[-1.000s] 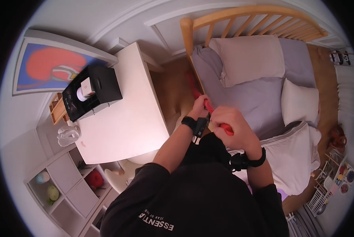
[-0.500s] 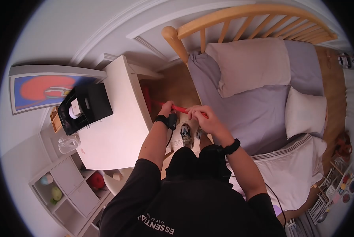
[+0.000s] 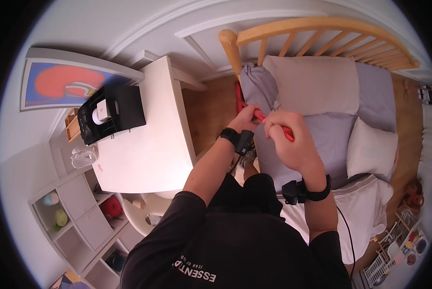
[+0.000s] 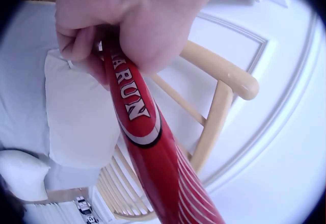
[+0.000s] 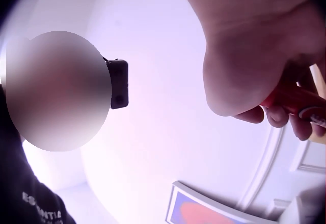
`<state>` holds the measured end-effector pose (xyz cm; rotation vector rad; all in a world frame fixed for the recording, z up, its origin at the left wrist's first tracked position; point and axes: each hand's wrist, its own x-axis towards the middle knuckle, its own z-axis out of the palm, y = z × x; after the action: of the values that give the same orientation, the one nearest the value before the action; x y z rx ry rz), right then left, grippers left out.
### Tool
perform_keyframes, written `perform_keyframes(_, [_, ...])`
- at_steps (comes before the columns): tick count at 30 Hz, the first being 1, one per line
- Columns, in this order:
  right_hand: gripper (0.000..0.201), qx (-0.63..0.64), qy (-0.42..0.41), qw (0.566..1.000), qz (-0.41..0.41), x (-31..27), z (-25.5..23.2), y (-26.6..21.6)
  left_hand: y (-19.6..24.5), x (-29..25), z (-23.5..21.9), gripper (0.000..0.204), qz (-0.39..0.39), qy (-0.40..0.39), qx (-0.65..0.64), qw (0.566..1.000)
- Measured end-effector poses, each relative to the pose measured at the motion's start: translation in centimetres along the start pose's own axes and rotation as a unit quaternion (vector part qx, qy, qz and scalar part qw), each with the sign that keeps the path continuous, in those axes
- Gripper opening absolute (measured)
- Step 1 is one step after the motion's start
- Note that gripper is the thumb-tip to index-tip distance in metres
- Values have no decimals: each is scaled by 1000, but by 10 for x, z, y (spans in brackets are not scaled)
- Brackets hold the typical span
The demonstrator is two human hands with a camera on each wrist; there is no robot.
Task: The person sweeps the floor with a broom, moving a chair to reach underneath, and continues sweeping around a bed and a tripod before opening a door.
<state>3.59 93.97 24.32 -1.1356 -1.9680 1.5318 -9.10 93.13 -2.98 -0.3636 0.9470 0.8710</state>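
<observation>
In the head view, a red bat (image 3: 259,114) is held aslant just above and right of centre, the left hand (image 3: 245,119) gripping its shaft and the right hand (image 3: 291,138) curled round its end, with a white desk (image 3: 148,154) at left and a bed (image 3: 331,144) at right

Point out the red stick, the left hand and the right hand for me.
Red stick (image 4: 155,165): left wrist view, on its surface below the lettering.
Left hand (image 3: 246,117): head view, on the middle of the hand.
Right hand (image 3: 297,143): head view, on the middle of the hand.
</observation>
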Motion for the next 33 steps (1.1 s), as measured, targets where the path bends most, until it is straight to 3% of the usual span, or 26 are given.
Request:
perform_keyframes(2, [9,2,0,997,-83,-12,2,-2,-14,-13,-2,14,28,7,-31,999])
perform_keyframes(3, [9,3,-5,997,-83,-21,3,-2,-25,-24,-3,15,52,15,-61,997])
perform_keyframes(5, [12,20,-70,987,-145,-42,2,0,-52,-40,-15,15,115,7,-90,989])
perform_keyframes(8, [13,76,-120,983,-118,-70,3,-1,-81,-65,-24,16,146,76,-80,983])
perform_keyframes(10, [10,93,-115,983,-108,-82,11,12,-90,-76,-41,15,140,87,-61,984])
perform_keyframes(12, [7,162,-59,985,-26,-92,26,27,-92,-81,-65,15,137,97,-39,985])
perform_keyframes(14, [6,148,-55,987,-4,-97,47,24,-96,-80,-95,11,96,59,-21,993])
perform_keyframes(16, [6,72,-93,991,-55,-101,70,19,-100,-75,-110,12,70,46,-41,996])
perform_keyframes(18, [5,31,-103,991,-74,-103,84,3,-103,-69,-114,15,38,-20,-37,998])
perform_keyframes(21, [4,-6,-61,996,-66,-111,94,-13,-103,-59,-103,16,49,-34,-15,998])
perform_keyframes(24, [4,-20,-79,995,-64,-116,97,-20,-99,-74,-84,15,54,-49,7,997])
perform_keyframes(33, [12,-105,-127,983,-82,-184,146,-57,-135,-126,-115,14,49,-122,-68,989])
